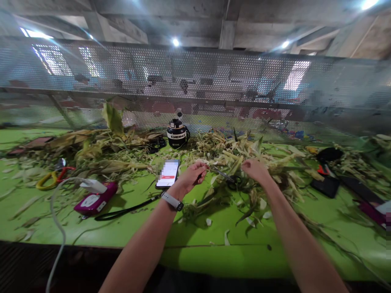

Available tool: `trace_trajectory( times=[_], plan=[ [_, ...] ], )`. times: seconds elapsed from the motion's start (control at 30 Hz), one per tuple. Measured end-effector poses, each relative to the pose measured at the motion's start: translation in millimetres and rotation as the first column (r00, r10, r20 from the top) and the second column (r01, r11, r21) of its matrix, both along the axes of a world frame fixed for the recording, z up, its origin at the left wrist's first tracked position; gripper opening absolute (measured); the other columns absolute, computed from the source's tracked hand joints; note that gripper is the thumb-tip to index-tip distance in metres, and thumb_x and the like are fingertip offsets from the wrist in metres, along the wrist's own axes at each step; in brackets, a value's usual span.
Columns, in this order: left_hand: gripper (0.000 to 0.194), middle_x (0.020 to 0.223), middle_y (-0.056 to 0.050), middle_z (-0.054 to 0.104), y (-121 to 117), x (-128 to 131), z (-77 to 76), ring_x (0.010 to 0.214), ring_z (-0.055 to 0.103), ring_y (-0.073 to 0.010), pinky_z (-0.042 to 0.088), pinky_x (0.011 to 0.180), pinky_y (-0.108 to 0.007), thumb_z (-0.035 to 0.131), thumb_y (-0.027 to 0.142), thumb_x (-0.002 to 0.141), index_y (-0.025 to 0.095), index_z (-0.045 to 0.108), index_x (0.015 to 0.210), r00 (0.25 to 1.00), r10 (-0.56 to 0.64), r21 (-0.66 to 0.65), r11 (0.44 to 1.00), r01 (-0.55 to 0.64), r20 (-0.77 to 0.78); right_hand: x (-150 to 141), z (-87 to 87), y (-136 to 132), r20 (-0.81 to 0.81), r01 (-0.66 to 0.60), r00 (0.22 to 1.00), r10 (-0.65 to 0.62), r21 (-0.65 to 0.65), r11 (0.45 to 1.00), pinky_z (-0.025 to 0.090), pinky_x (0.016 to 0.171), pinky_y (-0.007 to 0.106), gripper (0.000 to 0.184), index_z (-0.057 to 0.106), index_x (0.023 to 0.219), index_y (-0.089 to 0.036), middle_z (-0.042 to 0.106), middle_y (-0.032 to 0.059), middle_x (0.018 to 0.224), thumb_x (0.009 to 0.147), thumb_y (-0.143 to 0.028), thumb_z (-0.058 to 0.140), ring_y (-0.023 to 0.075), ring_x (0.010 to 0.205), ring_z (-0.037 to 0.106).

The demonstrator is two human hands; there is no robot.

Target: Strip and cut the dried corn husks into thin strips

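My left hand (196, 173), with a watch (172, 201) on its wrist, is closed in a pinch. Whatever its fingertips may hold is too small to name. To its right, my right hand (255, 169) is also closed, fingers curled in over the dried leaves, and anything in them is hidden. Between both hands lies a pair of scissors with black handles (234, 183), its blades pointing towards my left hand. Pale dried corn husks (233, 160) and shredded scraps surround the hands. Just left of my left hand, a lit phone (168, 173) lies on the green table (201, 234).
A black bottle (177, 133) stands behind the phone, before a perforated metal screen (195, 81). At left lie a purple power strip (96, 199) with a white cable and yellow-and-red-handled scissors (49, 180). At right are dark flat objects (325, 186) and another purple power strip (371, 211).
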State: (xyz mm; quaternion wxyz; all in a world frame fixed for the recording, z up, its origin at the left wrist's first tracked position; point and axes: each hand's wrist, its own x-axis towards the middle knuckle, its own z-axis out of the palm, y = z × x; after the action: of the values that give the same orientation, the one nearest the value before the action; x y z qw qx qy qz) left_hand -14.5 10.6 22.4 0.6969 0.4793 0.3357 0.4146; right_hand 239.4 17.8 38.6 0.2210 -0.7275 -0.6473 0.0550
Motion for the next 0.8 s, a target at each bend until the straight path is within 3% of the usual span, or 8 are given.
trace_trajectory(
  times=[0.1, 0.17, 0.27, 0.37, 0.53, 0.67, 0.8],
  plan=[
    [0.016, 0.047, 0.009, 0.042, -1.7, 2.7, -0.1, 0.033, 0.031, -0.0005, 0.019, 0.036, -0.012, 0.060, 0.025, 0.075, 0.016, 0.047, 0.073, 1.000, -0.004, 0.011, 1.000, 0.004, -0.025, -25.0, 1.6, -6.4, -0.259, -0.165, 0.951, 0.170, 0.042, 0.985, 0.043, 0.061, 0.026, 0.024, 0.068, 0.088, -0.017, 0.069, 0.0062, 0.088, 0.068, -0.021, 0.056, 0.0159, 0.067, 0.059],
    [0.018, 0.047, 0.009, 0.043, -2.7, 4.3, -0.2, 0.033, 0.031, -0.0007, 0.018, 0.035, -0.013, 0.061, 0.026, 0.074, 0.016, 0.045, 0.072, 0.999, -0.009, 0.021, 1.000, 0.009, -0.034, -45.9, 2.7, -13.2, -0.542, -0.372, 0.797, 0.267, -0.092, 0.924, 0.042, 0.051, 0.025, 0.023, 0.066, 0.088, -0.017, 0.066, 0.0031, 0.077, 0.070, -0.023, 0.055, 0.0113, 0.051, 0.052],
    [0.020, 0.048, 0.009, 0.044, -3.0, 5.2, -0.7, 0.034, 0.032, -0.0012, 0.019, 0.035, -0.013, 0.061, 0.028, 0.073, 0.017, 0.045, 0.073, 0.999, -0.007, 0.027, 1.000, 0.008, -0.038, -70.6, 1.3, -22.1, -0.823, -0.540, 0.532, 0.201, -0.147, 0.828, 0.039, 0.044, 0.021, 0.026, 0.062, 0.092, -0.018, 0.062, -0.0012, 0.070, 0.068, -0.026, 0.059, 0.0076, 0.045, 0.049],
    [0.018, 0.048, 0.009, 0.045, -2.0, 5.1, -1.4, 0.035, 0.034, -0.0015, 0.022, 0.037, -0.014, 0.060, 0.026, 0.074, 0.017, 0.045, 0.072, 0.999, 0.014, 0.052, 0.999, -0.012, -0.049, -77.4, -3.0, -24.1, -0.892, -0.602, 0.424, 0.156, -0.150, 0.784, 0.028, 0.037, 0.017, 0.024, 0.060, 0.083, -0.016, 0.054, -0.0048, 0.056, 0.066, -0.033, 0.066, 0.0043, 0.038, 0.041],
    [0.015, 0.048, 0.008, 0.046, 0.9, 5.6, -3.7, 0.037, 0.038, -0.0034, 0.028, 0.040, -0.017, 0.056, 0.025, 0.076, 0.018, 0.045, 0.069, 0.991, 0.076, 0.135, 0.989, -0.061, -0.109, -61.9, -2.9, -18.9, -0.871, -0.624, 0.422, 0.254, -0.076, 0.777, 0.014, 0.037, 0.019, 0.038, 0.058, 0.067, -0.016, 0.027, -0.0116, 0.037, 0.070, -0.053, 0.064, 0.0029, 0.034, 0.019],
    [0.011, 0.049, 0.008, 0.046, 1.4, 7.6, -7.2, 0.040, 0.043, -0.0066, 0.035, 0.044, -0.019, 0.050, 0.026, 0.080, 0.019, 0.044, 0.073, 0.970, 0.110, 0.267, 0.962, -0.050, -0.215, -49.1, 7.6, -18.7, -0.771, -0.591, 0.541, 0.336, -0.064, 0.804, 0.018, 0.040, 0.021, 0.039, 0.061, 0.069, -0.016, 0.030, -0.0094, 0.041, 0.069, -0.055, 0.064, 0.0046, 0.037, 0.024],
    [0.011, 0.052, 0.006, 0.046, -2.8, 8.6, -6.5, 0.045, 0.046, -0.0090, 0.038, 0.050, -0.022, 0.044, 0.025, 0.084, 0.020, 0.044, 0.074, 0.893, 0.224, 0.494, 0.869, -0.001, -0.391, -37.6, 18.1, -21.0, -0.602, -0.542, 0.678, 0.422, -0.022, 0.840, 0.029, 0.047, 0.023, 0.037, 0.063, 0.071, -0.015, 0.046, -0.0038, 0.051, 0.071, -0.052, 0.063, 0.0082, 0.045, 0.038]
  ],
)
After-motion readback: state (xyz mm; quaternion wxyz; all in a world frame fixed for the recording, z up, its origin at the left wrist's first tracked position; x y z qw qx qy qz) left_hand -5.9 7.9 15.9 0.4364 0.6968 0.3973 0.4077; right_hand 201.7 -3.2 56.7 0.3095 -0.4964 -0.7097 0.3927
